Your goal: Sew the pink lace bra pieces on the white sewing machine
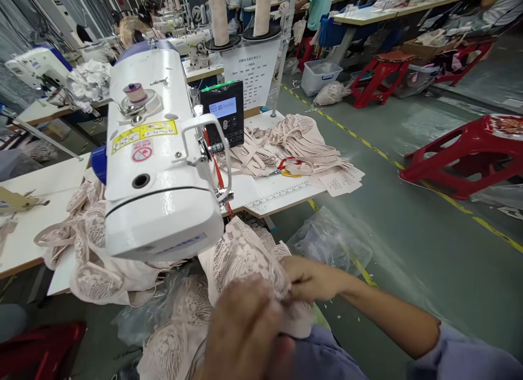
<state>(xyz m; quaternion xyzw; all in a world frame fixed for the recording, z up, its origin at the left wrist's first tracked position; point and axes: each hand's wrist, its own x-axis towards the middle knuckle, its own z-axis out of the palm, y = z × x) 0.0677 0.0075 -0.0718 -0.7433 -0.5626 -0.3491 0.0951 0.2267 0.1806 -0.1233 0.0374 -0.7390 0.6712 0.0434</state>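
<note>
Clock set on the pale pink lace garment (247,249) between my hands; 12 straight ahead of me. It sits at the centre, just above my lap and off the near edge of the table (265,206), its upper edge by the machine's front end.

Right hand (310,277) on its 4 o'clock side: fingers curled in, narrow, closed on the fabric's edge. Tips hidden. A close hold like this probably keeps soft lace from slipping. Left hand (245,328) at 6, nearest me, badly blurred, bent over the lace; whether it grips or only steadies, I cannot tell. Two hands so close together suggest attention to one small stretch of the piece.

Sewing machine (159,146) at 10 to 11, its end toward me, likely so that work passes from lap to needle with little reach. Control panel (226,121) near 12, screen lit and facing me, easy to read. Printed sheet (249,75) upright behind it, presumably for reference at a glance.

Strap bundle (300,138) at 1, laid roughly side by side, perhaps against tangling. Red-and-yellow-handled scissors (291,166) just beside, near enough to my right side for a quick snip. More lace garments (98,279) heaped at 9, drooping over the edge; others (175,333) low at 8.
</note>
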